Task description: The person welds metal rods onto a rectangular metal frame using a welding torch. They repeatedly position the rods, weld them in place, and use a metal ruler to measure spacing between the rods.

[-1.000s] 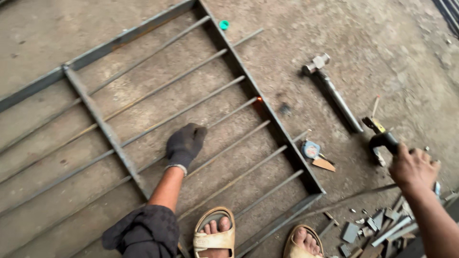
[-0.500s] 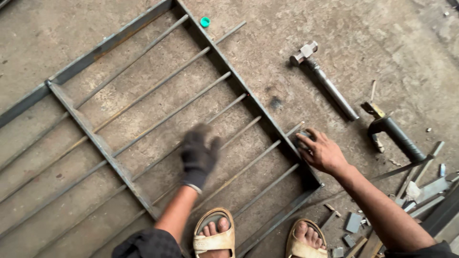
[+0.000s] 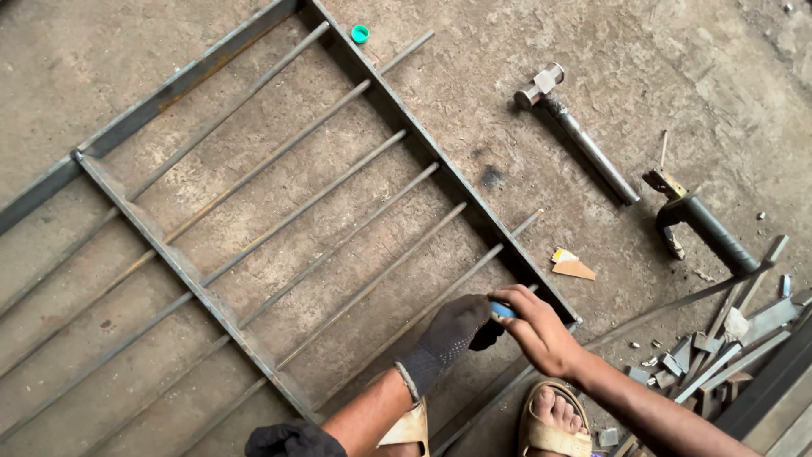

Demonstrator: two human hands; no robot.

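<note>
Down at the near edge, two sandalled feet (image 3: pixel 554 423) are seen planted on the concrete floor (image 3: pixel 694 68). Just above them the hands are brought together: the gloved left hand (image 3: pixel 448 338) is curled, fingers closed round one end of a small blue object (image 3: pixel 502 311), while the bare right hand (image 3: pixel 537 330) is laid over the other end, fingertips pinched on it. That blue piece is held right over the near right corner of the steel grille frame (image 3: pixel 440 169), just beside its edge bar. To the right, scrap metal offcuts (image 3: pixel 719 338) are heaped. Further out, a small wooden wedge (image 3: pixel 573 268) is spotted, then a welding clamp (image 3: pixel 702 224), then a hammer (image 3: pixel 575 127). At the far edge, a green bottle cap (image 3: pixel 360 34) is lying beside the frame.
</note>
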